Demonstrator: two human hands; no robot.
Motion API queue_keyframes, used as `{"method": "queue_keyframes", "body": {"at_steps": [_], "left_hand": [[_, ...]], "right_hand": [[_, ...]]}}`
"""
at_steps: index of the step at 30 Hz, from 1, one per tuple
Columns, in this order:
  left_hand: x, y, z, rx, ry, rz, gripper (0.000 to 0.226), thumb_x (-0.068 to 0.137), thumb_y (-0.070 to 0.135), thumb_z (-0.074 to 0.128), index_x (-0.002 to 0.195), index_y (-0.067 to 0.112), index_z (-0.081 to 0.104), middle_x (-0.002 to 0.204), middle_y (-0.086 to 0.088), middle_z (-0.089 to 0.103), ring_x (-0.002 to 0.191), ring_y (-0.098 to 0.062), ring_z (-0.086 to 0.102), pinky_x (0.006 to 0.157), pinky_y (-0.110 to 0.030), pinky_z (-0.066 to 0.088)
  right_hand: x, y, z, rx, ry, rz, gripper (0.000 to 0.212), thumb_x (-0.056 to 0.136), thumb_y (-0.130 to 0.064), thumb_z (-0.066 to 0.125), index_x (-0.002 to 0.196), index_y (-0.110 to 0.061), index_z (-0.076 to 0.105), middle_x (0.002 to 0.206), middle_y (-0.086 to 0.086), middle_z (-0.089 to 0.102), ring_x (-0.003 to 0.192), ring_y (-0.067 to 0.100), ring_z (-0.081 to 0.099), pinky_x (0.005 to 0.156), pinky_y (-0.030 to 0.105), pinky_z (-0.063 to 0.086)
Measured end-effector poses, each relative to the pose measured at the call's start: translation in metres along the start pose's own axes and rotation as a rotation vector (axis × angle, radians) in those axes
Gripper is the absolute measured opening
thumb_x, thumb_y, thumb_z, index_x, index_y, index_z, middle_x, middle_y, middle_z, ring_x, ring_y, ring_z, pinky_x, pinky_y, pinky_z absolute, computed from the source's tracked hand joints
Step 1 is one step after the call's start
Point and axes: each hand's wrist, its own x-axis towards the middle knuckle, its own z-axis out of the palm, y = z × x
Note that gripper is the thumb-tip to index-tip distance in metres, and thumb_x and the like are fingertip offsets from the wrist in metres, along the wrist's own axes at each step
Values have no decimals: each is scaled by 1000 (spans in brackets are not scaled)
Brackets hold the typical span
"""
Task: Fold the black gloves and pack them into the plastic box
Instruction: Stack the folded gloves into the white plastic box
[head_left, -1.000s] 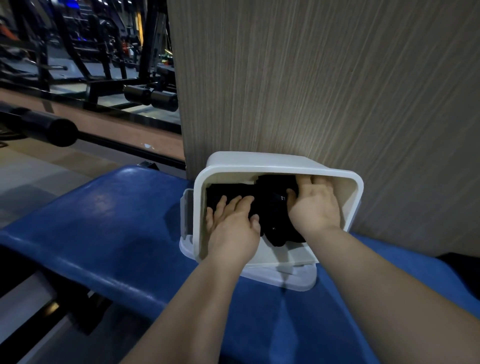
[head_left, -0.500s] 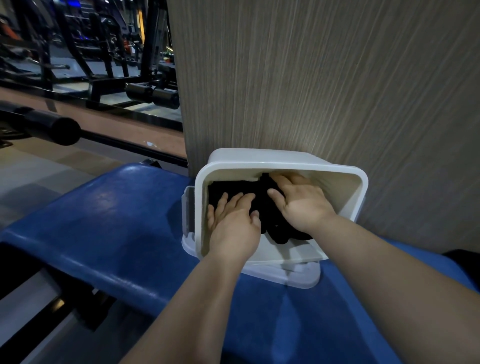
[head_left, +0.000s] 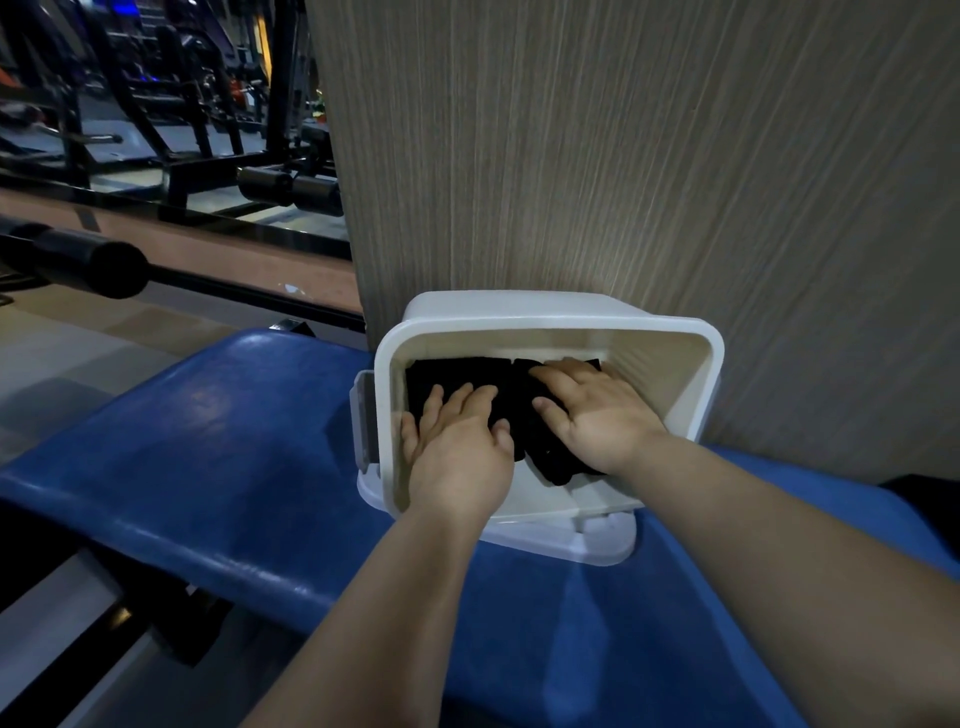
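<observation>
A white plastic box (head_left: 670, 374) stands on a blue padded bench (head_left: 218, 457), against a wood-grain wall. Folded black gloves (head_left: 457, 371) lie inside it, side by side along the far side. My left hand (head_left: 457, 452) rests flat on the left glove with its fingers straight. Over the right glove (head_left: 550, 462) lies my right hand (head_left: 592, 415), fingers spread and pressing down; a dark end of that glove sticks out below my palm. The box's white lid (head_left: 597, 545) lies under the box, showing at the front.
The wood-grain wall (head_left: 623, 156) rises directly behind the box. Gym machines and a black padded roller (head_left: 88, 260) stand to the left beyond the bench. The bench drops off at its left and front edges.
My right hand came away from the box's far right wall and settled flat on the right glove, which now lies lower and flatter. My left hand stayed on the left glove.
</observation>
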Motion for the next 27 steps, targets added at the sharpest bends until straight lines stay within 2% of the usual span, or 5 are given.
{"method": "queue_keyframes", "body": {"at_steps": [11, 16, 20, 24, 27], "left_hand": [[-1, 5, -1, 17, 26, 22, 51, 99, 37, 36, 148, 36, 25, 158, 12, 20, 148, -13, -3, 119, -46, -6], [-4, 9, -4, 25, 45, 32, 53, 97, 38, 39, 148, 34, 25, 157, 11, 22, 147, -14, -2, 118, -48, -6], [-9, 13, -7, 49, 71, 42, 54, 96, 38, 42, 148, 34, 26, 157, 11, 24, 147, -15, 0, 118, -51, -3], [-17, 20, -9, 86, 127, 83, 55, 94, 42, 46, 146, 34, 30, 155, 13, 28, 147, -16, 4, 117, -54, 0], [-29, 26, -8, 63, 172, 136, 54, 93, 40, 50, 144, 34, 34, 154, 13, 29, 146, -14, 6, 118, -48, -1]], "right_hand": [[-2, -2, -2, 32, 20, 36, 52, 99, -50, 30, 148, -32, 28, 158, -6, 24, 147, 16, 13, 119, 39, 14], [-3, -8, -19, 40, 82, 51, 51, 99, -49, 32, 147, -31, 31, 154, -5, 31, 141, 19, 25, 113, 38, 21], [-12, -9, -26, 57, 104, 53, 50, 100, -47, 33, 146, -30, 33, 153, -3, 33, 141, 20, 27, 114, 37, 22], [-33, -7, -30, 87, 193, 39, 50, 98, -45, 38, 143, -23, 40, 147, 1, 42, 134, 21, 37, 111, 33, 28], [-62, -3, -29, 120, 247, 23, 47, 98, -40, 43, 139, -19, 46, 146, 1, 43, 139, 18, 31, 113, 33, 27]]}}
